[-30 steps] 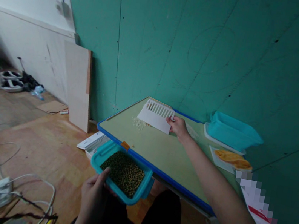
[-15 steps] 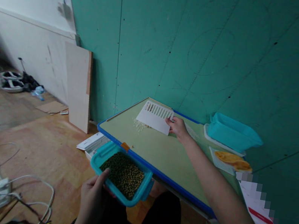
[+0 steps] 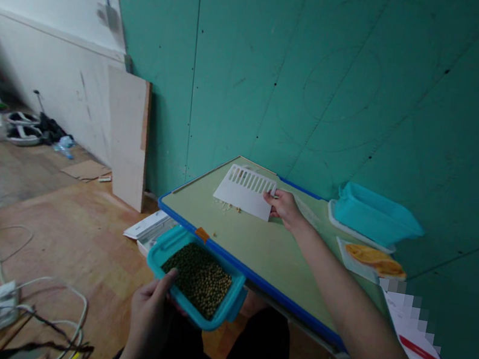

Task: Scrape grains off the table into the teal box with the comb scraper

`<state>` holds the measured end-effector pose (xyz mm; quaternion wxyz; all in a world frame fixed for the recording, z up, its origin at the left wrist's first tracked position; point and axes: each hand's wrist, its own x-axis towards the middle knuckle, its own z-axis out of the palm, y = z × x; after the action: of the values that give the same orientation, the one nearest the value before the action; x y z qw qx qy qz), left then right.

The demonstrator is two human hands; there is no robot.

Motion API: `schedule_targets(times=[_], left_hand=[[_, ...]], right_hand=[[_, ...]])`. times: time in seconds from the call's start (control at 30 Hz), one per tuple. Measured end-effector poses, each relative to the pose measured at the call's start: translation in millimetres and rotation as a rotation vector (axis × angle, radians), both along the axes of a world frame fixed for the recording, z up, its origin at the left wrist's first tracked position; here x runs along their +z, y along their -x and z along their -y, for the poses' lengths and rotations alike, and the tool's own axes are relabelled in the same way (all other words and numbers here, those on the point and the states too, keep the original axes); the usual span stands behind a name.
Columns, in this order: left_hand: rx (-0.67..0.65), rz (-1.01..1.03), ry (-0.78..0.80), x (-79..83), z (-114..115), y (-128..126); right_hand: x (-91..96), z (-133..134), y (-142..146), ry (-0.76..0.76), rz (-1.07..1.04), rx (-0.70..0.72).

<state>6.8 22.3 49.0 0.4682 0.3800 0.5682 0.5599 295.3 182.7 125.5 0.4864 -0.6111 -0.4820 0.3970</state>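
Holding container (image 3: 232, 302) beside table edge (image 3: 284, 298), slotted card (image 3: 241, 192) beyond, open tabletop (image 3: 265, 245) between

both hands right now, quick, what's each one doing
Left hand: closed on the rim of the teal container of beans.
Right hand: closed on the edge of the white slotted card.

A: What numbers do you have?
B: Your left hand (image 3: 148, 308) and right hand (image 3: 286, 207) make two; your slotted white panel (image 3: 241, 196) makes one.
A: What turquoise do you have?
B: Your held tub (image 3: 160, 249) and far tub (image 3: 382, 220) make two. In the first, green beans (image 3: 190, 258) and tan beans (image 3: 213, 282) give you two kinds.
A: And around you?
B: You have one blue-edged table (image 3: 285, 264), one leaning board (image 3: 124, 129) and one white power strip (image 3: 1, 300).
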Motion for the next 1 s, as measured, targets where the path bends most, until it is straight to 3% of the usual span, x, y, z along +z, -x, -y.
schedule_targets(times=[0.23,0.43,1.0], left_hand=[[-0.043,0.235,0.079,-9.9,-3.6,-1.9],[-0.058,0.275,0.138,-21.8,-4.8,0.0],[-0.083,0.302,0.1,-16.2,-4.2,1.2]], right_hand=[[-2.3,5.7,3.8,0.026,-0.042,0.031],[-1.6,11.9,9.7,0.036,-0.047,0.068],[3.5,10.3,22.8,-0.003,-0.062,0.092]])
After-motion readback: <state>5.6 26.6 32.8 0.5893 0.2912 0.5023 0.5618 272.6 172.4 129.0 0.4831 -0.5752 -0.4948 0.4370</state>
